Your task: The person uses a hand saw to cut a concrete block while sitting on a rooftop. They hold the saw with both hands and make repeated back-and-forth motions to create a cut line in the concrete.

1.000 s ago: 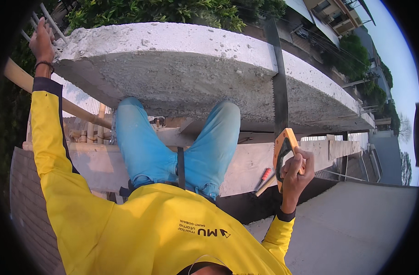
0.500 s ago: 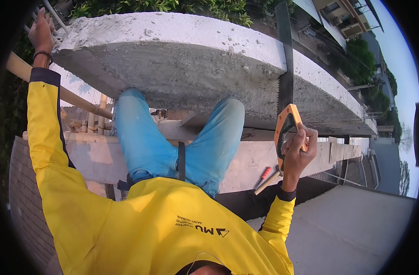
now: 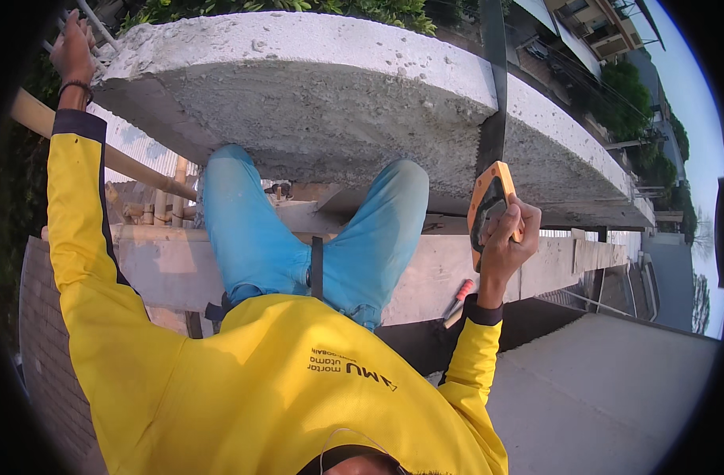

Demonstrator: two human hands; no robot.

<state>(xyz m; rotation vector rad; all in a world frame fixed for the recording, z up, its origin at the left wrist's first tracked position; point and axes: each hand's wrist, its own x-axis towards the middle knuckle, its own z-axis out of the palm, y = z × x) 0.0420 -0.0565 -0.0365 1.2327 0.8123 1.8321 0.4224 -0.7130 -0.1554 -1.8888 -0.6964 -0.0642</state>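
At the concrete slab's (image 3: 299, 87) left end, the left hand (image 3: 75, 54) is beside thin rods (image 3: 98, 28); whether its fingers grip anything, I cannot tell. Right of the slab's middle, the saw (image 3: 493, 142) crosses its edge, the right hand's (image 3: 507, 244) fingers curled firmly round the orange handle.

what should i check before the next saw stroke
1. Right hand around the orange handsaw handle: ok
2. Saw blade in the slot across the concrete slab: ok
3. Left hand clear of the blade, at the slab's left end: ok
4. Right knee apart from the blade, left of it: ok
5. Left hand's hold firm: cannot tell
6. Red-handled tool secured against falling: cannot tell
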